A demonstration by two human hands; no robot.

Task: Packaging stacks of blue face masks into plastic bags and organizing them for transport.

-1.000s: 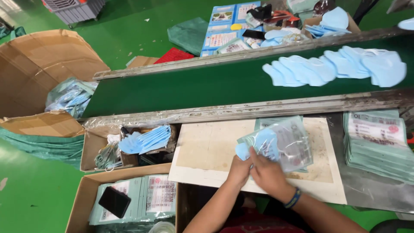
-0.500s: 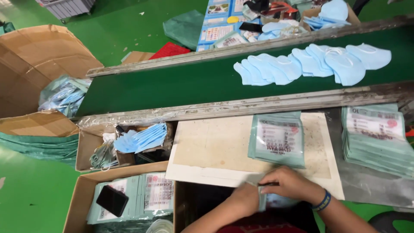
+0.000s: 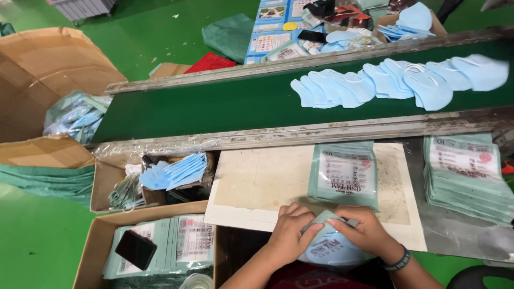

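Note:
My left hand and my right hand both grip one filled plastic pouch of blue masks at the near edge of a stained white board. Both sets of fingers press along the pouch's top edge. Just beyond my hands an empty printed green pouch lies flat on the board. A row of loose blue face masks lies overlapped on the green conveyor belt at the far right.
A stack of empty printed pouches sits at the right. A cardboard box at lower left holds filled pouches and a black phone. Another open box holds blue masks. Large cartons stand at the left.
A second ago my hands held a clear pouch with masks above the board. They have dropped to the near edge and now press a filled pouch. The masks on the belt have shifted left.

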